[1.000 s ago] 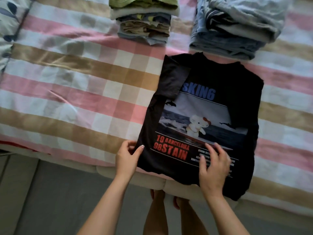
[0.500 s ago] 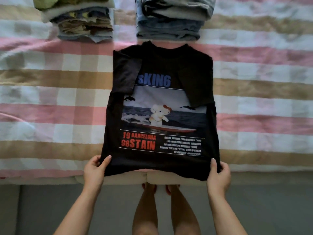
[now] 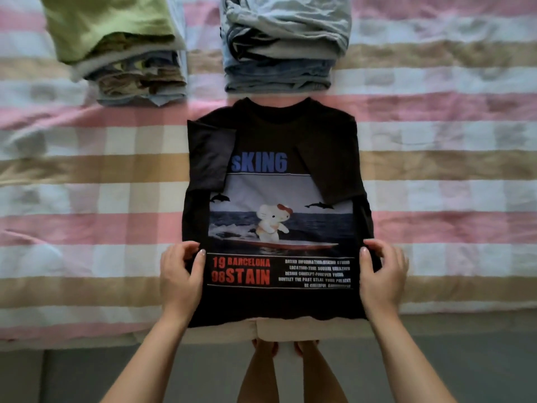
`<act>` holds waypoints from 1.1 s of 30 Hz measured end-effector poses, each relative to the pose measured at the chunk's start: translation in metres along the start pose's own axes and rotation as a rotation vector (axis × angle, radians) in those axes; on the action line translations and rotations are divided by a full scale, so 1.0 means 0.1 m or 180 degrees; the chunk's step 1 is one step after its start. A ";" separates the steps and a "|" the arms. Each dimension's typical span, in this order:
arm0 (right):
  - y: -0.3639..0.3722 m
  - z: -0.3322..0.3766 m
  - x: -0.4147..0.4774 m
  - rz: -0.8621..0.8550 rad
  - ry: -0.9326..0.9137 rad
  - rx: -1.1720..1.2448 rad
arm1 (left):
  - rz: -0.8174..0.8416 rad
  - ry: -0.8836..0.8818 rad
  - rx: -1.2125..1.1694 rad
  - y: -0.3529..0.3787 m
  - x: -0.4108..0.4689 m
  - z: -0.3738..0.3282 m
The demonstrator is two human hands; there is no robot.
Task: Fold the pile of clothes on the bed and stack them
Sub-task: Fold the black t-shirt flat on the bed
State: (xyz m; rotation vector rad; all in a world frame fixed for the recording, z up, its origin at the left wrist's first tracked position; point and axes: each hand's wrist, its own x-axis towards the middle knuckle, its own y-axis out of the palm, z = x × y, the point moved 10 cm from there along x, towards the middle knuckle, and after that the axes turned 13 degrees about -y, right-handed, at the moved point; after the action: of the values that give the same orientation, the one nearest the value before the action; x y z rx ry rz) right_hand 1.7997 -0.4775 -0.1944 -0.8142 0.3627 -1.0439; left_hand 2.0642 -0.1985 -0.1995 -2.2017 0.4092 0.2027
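Fingers [image 3: 200, 258] of left hand [image 3: 180, 276] and right hand [image 3: 383, 276] clamped on black T-shirt [image 3: 279, 303] edges, checked bedspread [image 3: 87, 199] beneath, grey floor [image 3: 72, 376] nearer

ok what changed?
Right hand left the print; it and the left hand took the black T-shirt by its bottom corners, then moved up to grip its side edges. T-shirt still flat, sleeves folded in; green-topped stack and blue-grey stack unmoved.

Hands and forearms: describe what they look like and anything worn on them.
The left hand and right hand are bare: no gloves, and no rings show on the visible fingers. The left forearm and right forearm are uncovered, with no sleeves, watch or bracelet in view. The thumbnails look pale and glossy, possibly polished.
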 end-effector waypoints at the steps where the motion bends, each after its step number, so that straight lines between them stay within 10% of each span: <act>1: 0.10 0.16 0.24 0.0134 -0.0223 0.0053 | 0.0086 0.0187 -0.0036 0.04 0.14 -0.22; 9: 0.88 0.87 1.85 0.1009 -0.1034 -0.0126 | 0.0380 0.1284 0.0395 0.41 1.22 -1.50; 17: 1.32 0.55 2.54 0.1610 -0.0822 -0.1463 | 0.0191 0.0730 0.1529 0.69 2.22 -1.37; 28: 1.35 0.37 2.59 0.3566 -0.0066 -0.0228 | 0.1565 0.0472 0.1423 0.71 2.57 -1.49; 33: 1.33 0.34 2.70 0.3123 -0.0410 -0.0524 | 0.1684 0.0528 0.1810 0.74 2.54 -1.44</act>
State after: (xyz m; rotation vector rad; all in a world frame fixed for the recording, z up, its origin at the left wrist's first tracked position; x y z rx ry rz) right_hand 2.0326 -0.6648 -0.2430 -0.7105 0.6529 -0.0466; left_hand 2.2742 -0.4103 -0.2385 -1.5228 1.0077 0.1605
